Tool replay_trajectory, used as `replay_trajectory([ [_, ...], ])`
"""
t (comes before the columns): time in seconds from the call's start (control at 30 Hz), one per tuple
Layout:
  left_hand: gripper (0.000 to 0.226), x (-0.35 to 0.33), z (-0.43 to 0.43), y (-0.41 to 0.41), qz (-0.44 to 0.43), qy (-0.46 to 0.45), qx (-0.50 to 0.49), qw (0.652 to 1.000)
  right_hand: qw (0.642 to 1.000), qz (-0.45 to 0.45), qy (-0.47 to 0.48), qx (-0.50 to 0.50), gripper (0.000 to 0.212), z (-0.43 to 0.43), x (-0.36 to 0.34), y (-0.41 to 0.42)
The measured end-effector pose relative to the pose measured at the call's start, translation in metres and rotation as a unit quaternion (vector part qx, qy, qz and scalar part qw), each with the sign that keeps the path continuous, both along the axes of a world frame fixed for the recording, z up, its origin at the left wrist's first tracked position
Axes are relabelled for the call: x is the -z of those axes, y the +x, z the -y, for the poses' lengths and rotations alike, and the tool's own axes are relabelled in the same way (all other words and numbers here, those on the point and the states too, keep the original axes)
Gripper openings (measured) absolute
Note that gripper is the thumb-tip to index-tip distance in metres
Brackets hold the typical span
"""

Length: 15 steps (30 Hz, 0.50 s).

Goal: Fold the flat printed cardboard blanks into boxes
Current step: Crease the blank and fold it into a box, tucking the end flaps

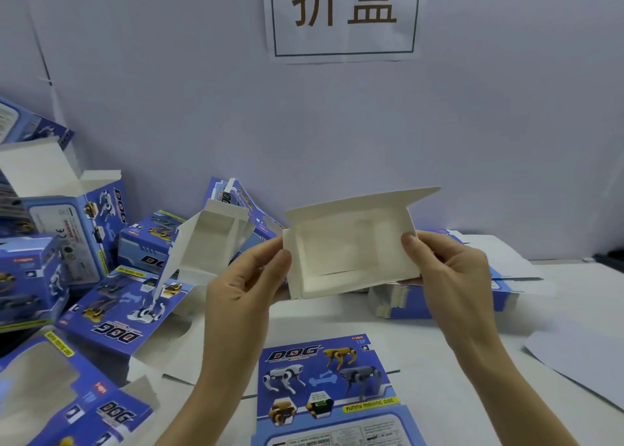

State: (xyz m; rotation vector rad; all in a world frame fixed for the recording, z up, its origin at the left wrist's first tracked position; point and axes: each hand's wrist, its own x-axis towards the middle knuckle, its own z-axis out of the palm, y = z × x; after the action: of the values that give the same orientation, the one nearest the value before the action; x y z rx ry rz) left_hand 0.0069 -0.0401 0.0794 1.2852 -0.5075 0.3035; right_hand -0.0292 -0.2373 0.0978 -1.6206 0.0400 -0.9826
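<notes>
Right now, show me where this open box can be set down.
Bare table for the open box runs between the flat blank near you and the stack of blanks behind it; another patch lies at far right, beyond that stack. The left is crowded with folded boxes.

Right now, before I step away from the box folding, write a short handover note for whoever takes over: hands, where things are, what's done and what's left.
Left hand: pinches the left end of the half-formed box.
Right hand: grips its right end.
The box is held above the table, its white inside facing the person and its top flap raised.
Done: folded boxes are piled at the left.
Left: close this box, then fold the flat blank lying printed side up in front, and the stack of blanks behind the right hand.
</notes>
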Motion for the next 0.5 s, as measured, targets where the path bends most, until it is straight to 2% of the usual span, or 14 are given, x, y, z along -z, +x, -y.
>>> replay_trajectory([
  [0.07,0.019,-0.002,-0.001,0.001,-0.028,-0.039,0.009,0.999,1.0,0.004,0.009,-0.007,0.028,0.0,0.0,0.0],
  [0.2,0.021,-0.007,-0.003,0.005,-0.102,-0.117,0.089,0.984,0.994,-0.019,0.057,-0.094,0.044,-0.009,0.001,0.0],
  [0.37,0.028,-0.013,-0.016,0.012,-0.11,-0.114,0.071,0.985,0.99,-0.048,0.053,-0.123,0.042,-0.024,0.008,0.002],
  [0.43,0.034,-0.013,-0.019,0.016,-0.094,-0.079,0.036,0.992,0.984,-0.069,0.094,-0.134,0.038,-0.027,0.01,0.002],
  [0.5,0.041,-0.01,-0.019,0.016,-0.053,-0.035,0.009,0.998,0.967,-0.108,0.175,-0.151,0.028,-0.027,0.012,0.005],
])
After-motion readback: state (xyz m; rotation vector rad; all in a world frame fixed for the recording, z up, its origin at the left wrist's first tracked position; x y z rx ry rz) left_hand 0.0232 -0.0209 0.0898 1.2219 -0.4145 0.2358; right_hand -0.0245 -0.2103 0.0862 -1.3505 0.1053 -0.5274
